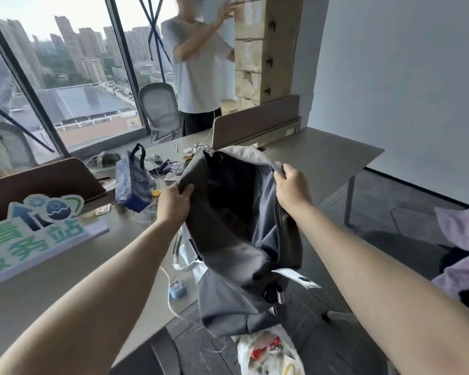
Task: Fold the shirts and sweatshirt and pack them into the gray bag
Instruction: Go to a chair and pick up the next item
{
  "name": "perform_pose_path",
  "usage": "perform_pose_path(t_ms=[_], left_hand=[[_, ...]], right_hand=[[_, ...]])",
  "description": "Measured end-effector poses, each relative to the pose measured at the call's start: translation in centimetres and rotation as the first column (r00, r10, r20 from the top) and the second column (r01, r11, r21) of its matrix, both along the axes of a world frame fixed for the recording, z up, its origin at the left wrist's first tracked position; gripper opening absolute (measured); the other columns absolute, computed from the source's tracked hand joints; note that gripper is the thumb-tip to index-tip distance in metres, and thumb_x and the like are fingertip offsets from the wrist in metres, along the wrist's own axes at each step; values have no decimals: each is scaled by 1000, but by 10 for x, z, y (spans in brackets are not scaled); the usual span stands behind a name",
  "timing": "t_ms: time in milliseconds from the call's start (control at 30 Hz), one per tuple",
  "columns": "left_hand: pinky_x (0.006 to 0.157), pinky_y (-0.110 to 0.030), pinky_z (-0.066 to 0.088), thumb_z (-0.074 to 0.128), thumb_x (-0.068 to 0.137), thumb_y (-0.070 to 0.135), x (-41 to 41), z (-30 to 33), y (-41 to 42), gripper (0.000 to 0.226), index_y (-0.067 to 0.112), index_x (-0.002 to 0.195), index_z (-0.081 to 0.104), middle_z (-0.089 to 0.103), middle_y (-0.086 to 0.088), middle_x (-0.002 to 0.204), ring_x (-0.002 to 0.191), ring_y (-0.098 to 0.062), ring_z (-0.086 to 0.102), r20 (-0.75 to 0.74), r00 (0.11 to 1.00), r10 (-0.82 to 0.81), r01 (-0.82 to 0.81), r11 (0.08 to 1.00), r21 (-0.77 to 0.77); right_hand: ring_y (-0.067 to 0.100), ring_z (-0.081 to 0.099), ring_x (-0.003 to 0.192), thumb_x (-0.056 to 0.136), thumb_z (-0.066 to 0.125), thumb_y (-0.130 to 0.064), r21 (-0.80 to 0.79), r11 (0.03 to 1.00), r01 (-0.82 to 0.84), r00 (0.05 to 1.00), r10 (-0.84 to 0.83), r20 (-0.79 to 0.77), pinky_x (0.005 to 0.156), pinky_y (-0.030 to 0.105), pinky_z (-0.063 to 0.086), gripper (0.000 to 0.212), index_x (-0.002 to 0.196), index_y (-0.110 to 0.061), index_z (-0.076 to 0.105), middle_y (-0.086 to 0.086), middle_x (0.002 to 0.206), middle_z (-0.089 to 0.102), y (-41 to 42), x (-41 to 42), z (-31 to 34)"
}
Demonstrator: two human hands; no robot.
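Gray fabric hangs between our hands: we hold the gray bag [236, 228] up in the air off the counter's [65, 266] near edge, mouth spread wide. Our left hand [172, 203] grips the left rim, fingers curled over it; our right hand [291, 186] pinches the right rim. We judge this the bag-opening step. Next, we need a folded garment; lilac clothing [463, 239] lies at far right, unfolded.
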State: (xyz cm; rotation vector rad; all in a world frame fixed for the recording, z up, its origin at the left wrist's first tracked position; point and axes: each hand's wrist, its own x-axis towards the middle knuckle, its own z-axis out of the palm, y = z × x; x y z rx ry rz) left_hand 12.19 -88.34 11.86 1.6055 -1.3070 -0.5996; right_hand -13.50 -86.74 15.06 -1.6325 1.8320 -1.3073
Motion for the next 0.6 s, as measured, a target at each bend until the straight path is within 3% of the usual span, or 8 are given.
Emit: perform_pose_path(t_ms=[267, 600], left_hand=[[80, -39, 52, 61, 92, 28, -80, -44, -94, 24, 5, 94, 68, 71, -11, 89, 85, -29, 65, -59, 996, -65, 69, 996, 58], [84, -42, 54, 61, 92, 27, -122, -39, -213, 20, 9, 95, 69, 72, -9, 91, 88, -28, 67, -131, 989, -71, 77, 996, 39]], right_hand=[[13, 34, 52, 96, 50, -14, 36, 995, 98, 995, -96, -38, 55, 34, 27, 41, 60, -16, 31, -2, 56, 39, -85, -74, -28], [13, 37, 54, 97, 48, -13, -13, 991, 131, 990, -132, -44, 52, 32, 30, 35, 64, -13, 37, -1, 58, 42, -203, -130, -13]])
